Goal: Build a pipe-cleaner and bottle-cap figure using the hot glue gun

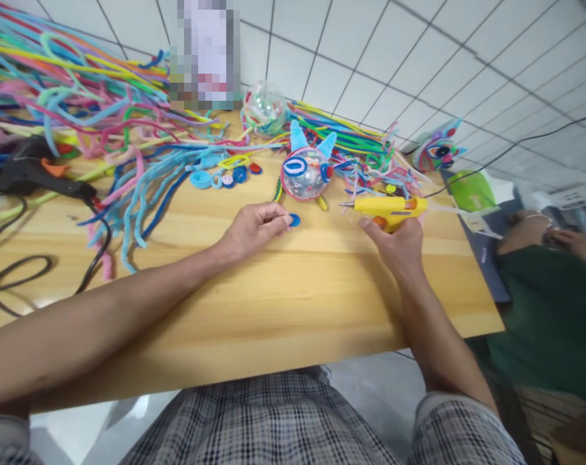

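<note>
Between the thumb and fingers of my left hand is a small blue coil, held low over the wooden table. My right hand is wrapped round a yellow glue gun, its nozzle pointing left. Beyond and between the hands stands a clear ball with two light blue ears, a blue-and-white oval and a red-and-blue round piece on its front. Several small coils in blue, pink and red lie to its left.
Many coloured pipe cleaners cover the back left. A black glue gun with its cable lies at the left. Behind are another clear ball and a decorated ball. A person in green is at the right.
</note>
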Tool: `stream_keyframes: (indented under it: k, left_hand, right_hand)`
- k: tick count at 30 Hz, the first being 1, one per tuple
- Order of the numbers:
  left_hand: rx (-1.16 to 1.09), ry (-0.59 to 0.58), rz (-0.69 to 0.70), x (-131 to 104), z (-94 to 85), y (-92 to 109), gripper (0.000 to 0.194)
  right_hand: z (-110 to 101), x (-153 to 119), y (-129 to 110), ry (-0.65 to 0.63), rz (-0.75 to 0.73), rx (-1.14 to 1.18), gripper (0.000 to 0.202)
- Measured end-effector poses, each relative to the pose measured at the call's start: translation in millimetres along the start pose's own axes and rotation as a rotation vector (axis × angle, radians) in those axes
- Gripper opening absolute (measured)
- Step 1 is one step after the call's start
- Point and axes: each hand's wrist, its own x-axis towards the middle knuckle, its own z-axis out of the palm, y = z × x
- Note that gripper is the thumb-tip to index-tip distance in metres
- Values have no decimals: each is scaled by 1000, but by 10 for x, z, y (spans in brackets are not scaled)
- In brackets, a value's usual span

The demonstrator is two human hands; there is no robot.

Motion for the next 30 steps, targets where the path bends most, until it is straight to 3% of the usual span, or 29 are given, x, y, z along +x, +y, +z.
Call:
stream_keyframes:
  k: [5, 11, 21, 30]
  left_hand:
    - [48, -109, 51, -18, 100, 47, 24]
    - [82, -127, 83, -21, 115, 72, 23]
    - [123, -130, 129, -39, 116, 72, 22]
    - [181, -194, 184, -57, 85, 66, 19]
  right_hand:
    - [149, -139, -49, -54, 24, 42, 30]
    - [207, -224, -31, -110, 33, 80, 24]
    - [219, -284, -49, -152, 34, 75, 25]
    - [160, -272, -114, -98, 15, 110, 26]
